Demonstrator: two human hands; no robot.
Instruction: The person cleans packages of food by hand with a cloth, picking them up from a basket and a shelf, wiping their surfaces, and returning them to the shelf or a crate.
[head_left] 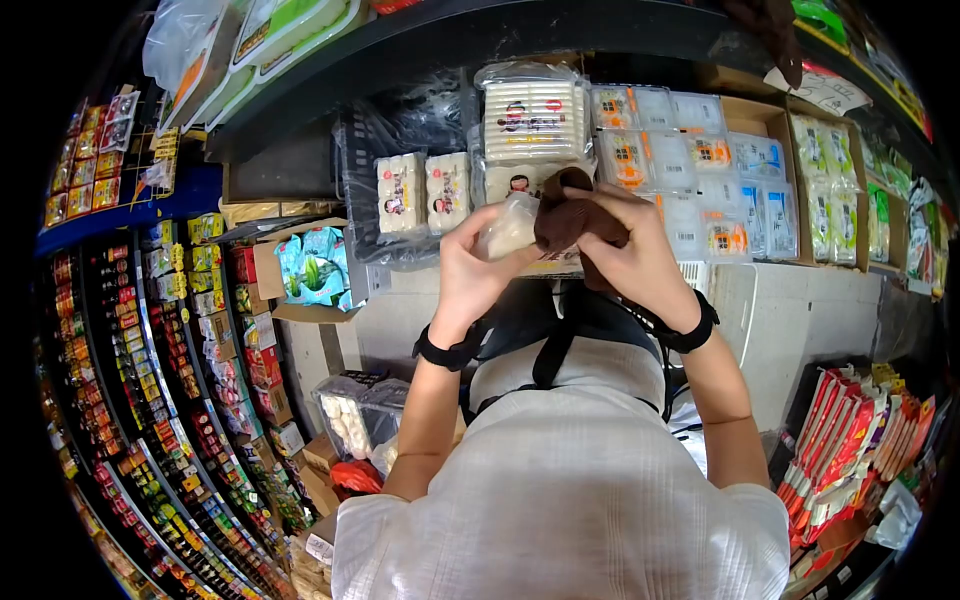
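Note:
Just above the shelf front, my left hand (472,268) is closed around a small white package in clear plastic (508,230). A dark brown cloth (572,218) is bunched in my right hand (640,250), its fingers pressed round it. The cloth touches or overlaps the right side of the package; the exact contact is hidden. Behind my hands stands a stack of white packs in clear wrap (523,122), partly covered by the cloth. To the left, two white printed packs (447,193) lie in a black plastic-lined crate (360,150).
Clear-lidded packs with orange labels (625,150) fill a box to the right, beside green-and-white packs (825,180). A carton of teal bags (318,268) stands left. A dark shelf edge (500,50) crosses above. Red packets (835,440) are at lower right.

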